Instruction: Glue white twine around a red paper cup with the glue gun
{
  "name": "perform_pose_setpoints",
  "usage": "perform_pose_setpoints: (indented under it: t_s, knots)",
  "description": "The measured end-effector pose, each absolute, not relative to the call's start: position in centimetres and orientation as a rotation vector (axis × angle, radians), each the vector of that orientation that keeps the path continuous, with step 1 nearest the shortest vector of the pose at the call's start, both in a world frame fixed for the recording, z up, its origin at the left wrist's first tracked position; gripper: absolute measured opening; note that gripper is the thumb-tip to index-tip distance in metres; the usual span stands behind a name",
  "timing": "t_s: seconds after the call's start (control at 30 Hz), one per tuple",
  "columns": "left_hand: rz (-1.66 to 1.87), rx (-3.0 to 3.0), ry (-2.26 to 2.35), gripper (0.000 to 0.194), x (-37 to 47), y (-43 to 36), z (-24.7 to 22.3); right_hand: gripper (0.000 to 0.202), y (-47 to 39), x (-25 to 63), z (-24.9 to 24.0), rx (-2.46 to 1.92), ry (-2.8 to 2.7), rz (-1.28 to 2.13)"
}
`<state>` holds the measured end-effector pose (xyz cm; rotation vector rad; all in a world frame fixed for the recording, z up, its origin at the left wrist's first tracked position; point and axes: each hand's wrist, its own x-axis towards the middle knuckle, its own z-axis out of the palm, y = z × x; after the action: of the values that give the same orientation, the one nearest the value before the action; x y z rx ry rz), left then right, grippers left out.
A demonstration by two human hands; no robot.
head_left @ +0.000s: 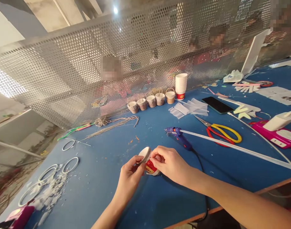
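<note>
A red-and-white paper cup (150, 167) tilts over the blue desk (97, 178). The left hand (130, 173) clamps its fingers on the rim, seemingly for steadiness; the right hand (168, 161) meets its side, grip unclear. A blue plastic glue gun (183, 140) lies near, probably for easy reach.

A cup (150, 168) is between the left hand (131, 171) and the right hand (172, 162), and a glue gun (182, 139) lies on the table (100, 181) behind the right hand. At the back, buckets (151, 101) stand in a row, left of a cup stack (181, 84). Rings (77, 163) lie left, scissors (208, 124) and a phone (217, 105) right.
</note>
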<state>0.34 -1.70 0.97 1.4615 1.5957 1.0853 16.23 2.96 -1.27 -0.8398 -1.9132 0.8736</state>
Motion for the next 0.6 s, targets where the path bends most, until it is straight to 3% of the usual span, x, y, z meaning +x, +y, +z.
perform_pose_setpoints:
  t_s: [0.2,0.6]
  knots:
    - [1.079,1.477,1.544,0.013,0.19,-1.85,0.91,0.015,2.99,16.08,-1.45,-0.785,-1.909,0.69]
    - [1.102,1.553,1.575,0.017,-0.14,-1.8,0.39,0.015,2.88,16.13,-1.32,-0.792,-1.91,0.696]
